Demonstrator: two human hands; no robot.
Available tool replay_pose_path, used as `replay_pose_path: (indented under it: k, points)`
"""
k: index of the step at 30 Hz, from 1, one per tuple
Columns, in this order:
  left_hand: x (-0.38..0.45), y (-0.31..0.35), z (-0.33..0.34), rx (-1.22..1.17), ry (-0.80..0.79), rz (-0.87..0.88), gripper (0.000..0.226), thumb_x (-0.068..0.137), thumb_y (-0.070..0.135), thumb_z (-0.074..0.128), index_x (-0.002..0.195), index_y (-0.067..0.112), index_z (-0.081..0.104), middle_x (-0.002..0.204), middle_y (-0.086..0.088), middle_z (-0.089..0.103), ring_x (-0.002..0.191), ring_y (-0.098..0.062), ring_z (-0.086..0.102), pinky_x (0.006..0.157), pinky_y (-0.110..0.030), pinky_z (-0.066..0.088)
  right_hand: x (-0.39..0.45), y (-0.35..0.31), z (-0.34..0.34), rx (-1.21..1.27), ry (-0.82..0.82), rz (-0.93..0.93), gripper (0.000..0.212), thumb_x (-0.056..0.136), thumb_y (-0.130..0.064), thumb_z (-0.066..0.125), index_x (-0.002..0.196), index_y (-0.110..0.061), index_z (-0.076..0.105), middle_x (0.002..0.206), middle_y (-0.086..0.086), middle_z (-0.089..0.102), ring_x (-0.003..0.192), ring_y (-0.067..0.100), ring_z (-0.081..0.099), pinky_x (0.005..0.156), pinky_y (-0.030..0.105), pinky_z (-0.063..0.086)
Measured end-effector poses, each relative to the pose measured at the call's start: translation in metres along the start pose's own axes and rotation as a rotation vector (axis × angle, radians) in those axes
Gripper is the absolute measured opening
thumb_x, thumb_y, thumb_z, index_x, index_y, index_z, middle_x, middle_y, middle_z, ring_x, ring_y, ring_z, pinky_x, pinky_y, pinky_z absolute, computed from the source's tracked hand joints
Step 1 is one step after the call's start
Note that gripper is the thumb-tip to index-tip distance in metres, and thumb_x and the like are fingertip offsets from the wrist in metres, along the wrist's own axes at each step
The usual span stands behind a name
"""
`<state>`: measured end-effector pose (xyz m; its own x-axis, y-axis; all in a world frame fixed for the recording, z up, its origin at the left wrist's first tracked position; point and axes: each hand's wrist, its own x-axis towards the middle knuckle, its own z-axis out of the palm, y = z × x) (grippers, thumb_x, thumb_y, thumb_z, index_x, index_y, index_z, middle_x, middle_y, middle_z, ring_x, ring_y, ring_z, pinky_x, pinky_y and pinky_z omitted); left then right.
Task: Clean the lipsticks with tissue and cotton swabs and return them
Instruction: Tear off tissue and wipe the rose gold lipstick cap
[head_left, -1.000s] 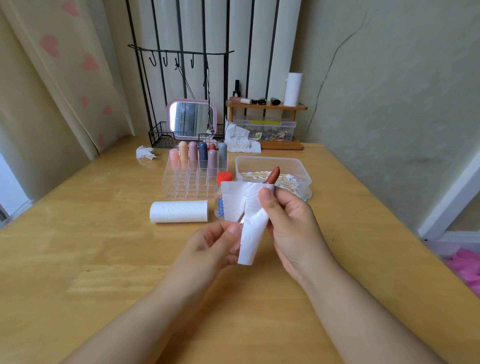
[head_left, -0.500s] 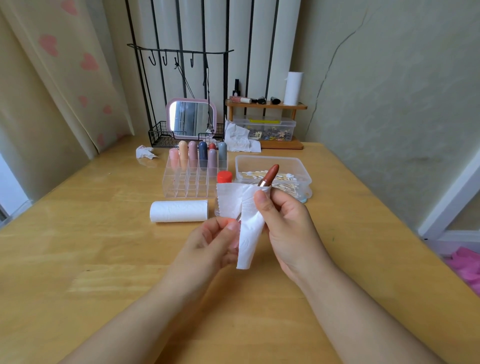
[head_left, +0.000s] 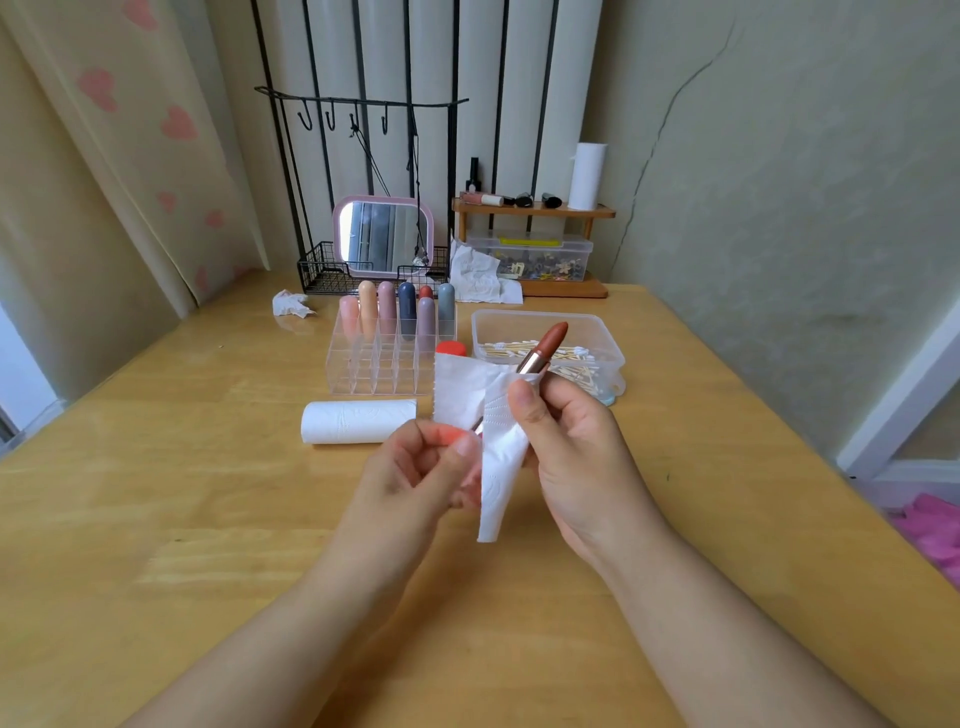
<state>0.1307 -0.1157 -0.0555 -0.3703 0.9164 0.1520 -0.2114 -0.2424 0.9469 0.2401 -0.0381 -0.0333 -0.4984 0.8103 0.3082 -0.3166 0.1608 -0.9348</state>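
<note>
Both hands on tissue-wrapped lipstick

Right hand (head_left: 566, 441) grips the lipstick (head_left: 545, 345) through the tissue (head_left: 488, 415), bullet tilted up-right; left hand (head_left: 415, 467) pinches its base. They hover over the table (head_left: 156, 519), near the tissue roll (head_left: 358, 422), organizer (head_left: 384, 364) and cotton swab box (head_left: 597, 332)
</note>
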Motion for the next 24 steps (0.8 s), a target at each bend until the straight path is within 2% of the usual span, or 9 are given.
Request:
replay_pose_path:
  k: [2,4,8,11,14,16,20,22,24]
  points:
    - [0.001,0.001,-0.001,-0.019,-0.066,-0.069,0.036,0.081,0.035,0.057,0.083,-0.001,0.056,0.074,-0.011,0.059,0.067,-0.018,0.055,0.065,-0.027,0.051,0.000,0.000,0.000,0.001,-0.008,0.000,0.027,0.083,-0.034,0.056,0.091,-0.009,0.063,0.083,0.007,0.064,0.080,0.018,0.058,0.074,0.033,0.048]
    - [0.002,0.001,-0.001,0.033,-0.077,-0.053,0.040,0.086,0.036,0.063,0.084,-0.004,0.057,0.074,-0.011,0.061,0.067,-0.018,0.056,0.069,-0.030,0.051,0.001,0.002,-0.001,-0.005,-0.001,0.001,0.027,0.085,-0.035,0.058,0.091,-0.009,0.064,0.082,0.007,0.065,0.079,0.019,0.059,0.074,0.037,0.049]
    - [0.000,0.005,0.002,0.062,0.026,0.080,0.021,0.069,0.019,0.064,0.079,0.004,0.055,0.064,0.000,0.063,0.056,-0.006,0.057,0.061,-0.017,0.049,0.003,0.007,-0.001,-0.023,0.003,0.013,0.026,0.084,-0.038,0.059,0.090,-0.013,0.067,0.082,0.008,0.067,0.078,0.027,0.062,0.081,0.057,0.050]
    - [0.000,0.005,0.000,0.085,0.069,0.119,0.023,0.065,0.017,0.067,0.077,0.003,0.054,0.071,-0.008,0.062,0.061,-0.005,0.061,0.059,-0.015,0.049,0.003,0.010,0.001,-0.046,0.013,0.007,0.019,0.082,-0.039,0.060,0.085,-0.022,0.069,0.084,0.003,0.067,0.085,0.024,0.061,0.091,0.057,0.045]
    - [-0.001,0.007,0.001,0.143,0.084,0.148,0.015,0.072,0.010,0.069,0.075,0.004,0.056,0.074,-0.012,0.060,0.061,-0.004,0.059,0.058,-0.014,0.047,0.003,0.012,0.001,-0.090,0.031,-0.006,0.021,0.083,-0.040,0.059,0.085,-0.021,0.068,0.084,0.005,0.069,0.084,0.026,0.062,0.090,0.056,0.046]
    - [-0.001,0.004,-0.001,0.224,0.124,0.172,0.020,0.077,0.002,0.073,0.071,0.015,0.060,0.073,-0.009,0.062,0.062,-0.004,0.057,0.059,-0.015,0.046,0.003,0.012,0.001,-0.124,0.046,-0.010,0.023,0.082,-0.042,0.059,0.083,-0.021,0.068,0.081,0.004,0.070,0.084,0.027,0.064,0.088,0.055,0.048]
    - [-0.002,0.001,-0.004,0.416,0.199,0.241,0.018,0.068,0.020,0.076,0.069,0.029,0.060,0.068,0.005,0.062,0.065,-0.007,0.055,0.061,-0.019,0.047,0.003,0.014,0.003,-0.115,0.053,0.015,0.029,0.081,-0.048,0.059,0.083,-0.019,0.066,0.081,0.009,0.070,0.085,0.033,0.064,0.091,0.053,0.046]
    - [-0.002,0.002,-0.001,0.331,0.165,0.195,0.022,0.075,0.008,0.078,0.077,0.020,0.059,0.067,0.004,0.060,0.062,-0.005,0.055,0.058,-0.016,0.046,0.003,0.014,0.002,-0.119,0.045,0.009,0.032,0.081,-0.050,0.058,0.084,-0.018,0.065,0.085,0.017,0.068,0.090,0.045,0.061,0.090,0.058,0.046]
    - [-0.001,0.005,0.002,0.120,0.068,0.055,0.015,0.083,0.005,0.070,0.089,0.008,0.057,0.073,-0.001,0.062,0.066,-0.008,0.057,0.059,-0.018,0.049,0.003,0.012,0.000,-0.113,0.030,0.016,0.030,0.083,-0.046,0.057,0.085,-0.017,0.065,0.083,0.013,0.067,0.086,0.043,0.061,0.088,0.059,0.046]
